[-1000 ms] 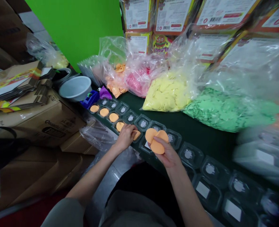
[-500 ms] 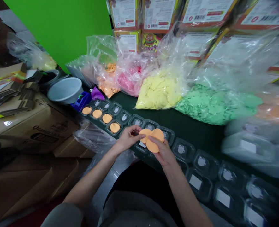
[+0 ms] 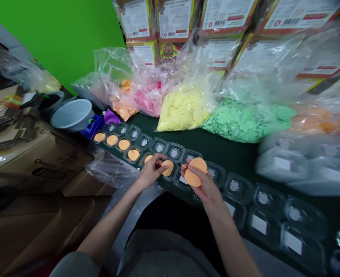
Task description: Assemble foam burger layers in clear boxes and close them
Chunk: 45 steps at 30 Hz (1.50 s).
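My left hand [image 3: 153, 169] is closed, pinching the edge of one thin orange disc [image 3: 167, 168] over an open clear plastic container in the near row. In my right hand [image 3: 206, 184] are several orange discs [image 3: 195, 172], fanned out and gripped between thumb and fingers. Left of my hands, orange discs [image 3: 124, 144] lie in several containers of the near row. One disc [image 3: 148, 158] beside my left fingers is partly hidden. Farther right, the clear containers [image 3: 259, 224] show white labels.
Behind the rows lie plastic bags of pink, yellow [image 3: 184, 107] and green [image 3: 242, 121] pieces. Stacked clear containers [image 3: 288, 165] stand at right. At left are a grey basin [image 3: 72, 114], a blue tape dispenser [image 3: 92, 126] and cardboard boxes [image 3: 49, 154]. Packaged boxes [image 3: 174, 19] line the back.
My left hand has drawn one orange disc away from the stack and brought it over a container. My right hand still holds the other discs. The view has shifted slightly right.
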{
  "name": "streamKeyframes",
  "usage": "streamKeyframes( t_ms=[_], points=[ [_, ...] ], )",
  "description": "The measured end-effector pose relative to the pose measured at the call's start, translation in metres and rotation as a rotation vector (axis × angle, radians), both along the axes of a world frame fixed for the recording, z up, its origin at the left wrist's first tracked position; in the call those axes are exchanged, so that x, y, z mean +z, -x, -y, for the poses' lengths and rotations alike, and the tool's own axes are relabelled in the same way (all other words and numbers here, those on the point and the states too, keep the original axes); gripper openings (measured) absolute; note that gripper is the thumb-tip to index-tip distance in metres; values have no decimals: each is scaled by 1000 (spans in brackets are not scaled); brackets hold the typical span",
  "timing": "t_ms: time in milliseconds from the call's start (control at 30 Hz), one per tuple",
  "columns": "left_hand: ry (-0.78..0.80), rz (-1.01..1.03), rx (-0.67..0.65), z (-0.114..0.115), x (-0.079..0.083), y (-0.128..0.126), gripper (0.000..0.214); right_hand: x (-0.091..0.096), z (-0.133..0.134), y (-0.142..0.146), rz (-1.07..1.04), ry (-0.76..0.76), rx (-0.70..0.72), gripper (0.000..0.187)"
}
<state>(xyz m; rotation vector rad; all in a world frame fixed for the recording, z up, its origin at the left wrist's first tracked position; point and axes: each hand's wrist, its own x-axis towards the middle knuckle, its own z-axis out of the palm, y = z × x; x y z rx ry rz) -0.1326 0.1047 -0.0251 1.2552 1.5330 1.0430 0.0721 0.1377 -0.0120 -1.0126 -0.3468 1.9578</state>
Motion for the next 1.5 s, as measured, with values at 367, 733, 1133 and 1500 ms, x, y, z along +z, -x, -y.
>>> streamKeyframes(
  t_ms=[367, 733, 1133, 1500],
  points=[
    [-164, -717, -29, 3, 2, -12, 10, -2, 6, -7, -19, -16, 14, 38],
    [-20, 609, 122, 1, 32, -32, 32, 0, 8, 19, 17, -13, 13, 54],
    [-123, 357, 141, 12, 36, -37, 28, -5, 9, 24, 67, 24, -80, 48],
    [-69, 422, 55, 9, 39, -41, 35, 3, 6, 21, -4, 35, -13, 55]
  ],
)
